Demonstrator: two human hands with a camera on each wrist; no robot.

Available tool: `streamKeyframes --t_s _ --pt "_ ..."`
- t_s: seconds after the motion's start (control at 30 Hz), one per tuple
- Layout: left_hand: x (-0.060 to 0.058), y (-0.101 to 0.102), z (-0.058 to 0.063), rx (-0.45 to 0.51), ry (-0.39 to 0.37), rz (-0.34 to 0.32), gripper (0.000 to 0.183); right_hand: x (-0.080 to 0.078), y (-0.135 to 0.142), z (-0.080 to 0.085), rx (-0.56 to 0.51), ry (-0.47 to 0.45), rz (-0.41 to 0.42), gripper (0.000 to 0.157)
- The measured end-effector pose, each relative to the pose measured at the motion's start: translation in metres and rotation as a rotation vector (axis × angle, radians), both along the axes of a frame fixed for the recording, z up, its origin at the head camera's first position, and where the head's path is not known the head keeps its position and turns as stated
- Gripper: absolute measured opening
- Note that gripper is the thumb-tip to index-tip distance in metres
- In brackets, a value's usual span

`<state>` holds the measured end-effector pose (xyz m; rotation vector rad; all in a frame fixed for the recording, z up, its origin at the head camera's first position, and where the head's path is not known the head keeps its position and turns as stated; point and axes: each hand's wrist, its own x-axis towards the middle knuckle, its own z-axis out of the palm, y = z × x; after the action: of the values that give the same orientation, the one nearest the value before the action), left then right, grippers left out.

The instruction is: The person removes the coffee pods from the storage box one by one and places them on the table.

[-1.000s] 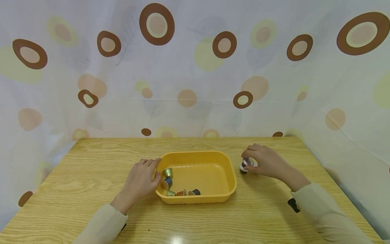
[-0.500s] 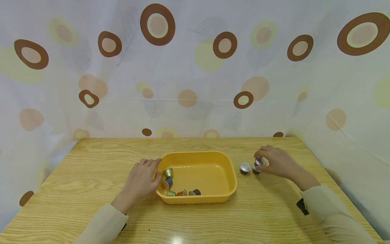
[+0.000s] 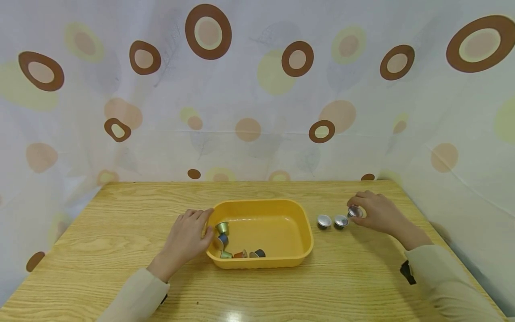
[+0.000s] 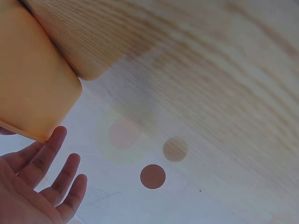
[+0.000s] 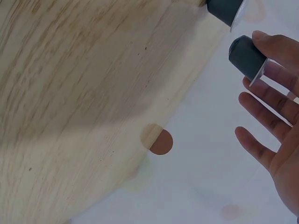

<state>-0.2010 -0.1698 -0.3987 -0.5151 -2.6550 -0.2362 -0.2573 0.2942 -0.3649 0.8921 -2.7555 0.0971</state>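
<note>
My right hand [image 3: 377,215] pinches a dark coffee capsule [image 3: 355,212] by its rim, foil lid up, at the right of the table. In the right wrist view this capsule [image 5: 246,58] sits between thumb and fingers, the other fingers spread. Two more capsules stand on the table to its left, the nearer one [image 3: 340,221] and a farther one [image 3: 323,221], both with silver lids up. My left hand [image 3: 183,237] holds the left rim of a yellow plastic tub [image 3: 273,235], thumb over the edge and fingers outside; the left wrist view shows the fingers [image 4: 58,135] at the rim.
Inside the tub, along its left and front walls, lie several capsules: a gold one [image 3: 222,228], a blue one [image 3: 222,240], a green one, an orange one [image 3: 240,254] and a dark one [image 3: 259,253]. A patterned cloth [image 3: 249,152] hangs behind the wooden table [image 3: 257,295].
My right hand has moved rightward in steps, leaving two silver-lidded capsules standing in a row beside the tub, and now holds another capsule. The left hand and tub stay put.
</note>
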Motion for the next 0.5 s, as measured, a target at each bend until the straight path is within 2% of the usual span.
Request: streamKeyframes --t_s 0.23,0.5 --pt "0.000 0.000 0.001 -0.002 -0.008 0.004 0.041 -0.002 0.005 -0.005 0.015 -0.024 -0.032 0.029" --pt "0.001 0.000 0.001 0.000 -0.005 0.003 0.041 -0.005 0.009 -0.017 0.033 -0.060 -0.041 0.031"
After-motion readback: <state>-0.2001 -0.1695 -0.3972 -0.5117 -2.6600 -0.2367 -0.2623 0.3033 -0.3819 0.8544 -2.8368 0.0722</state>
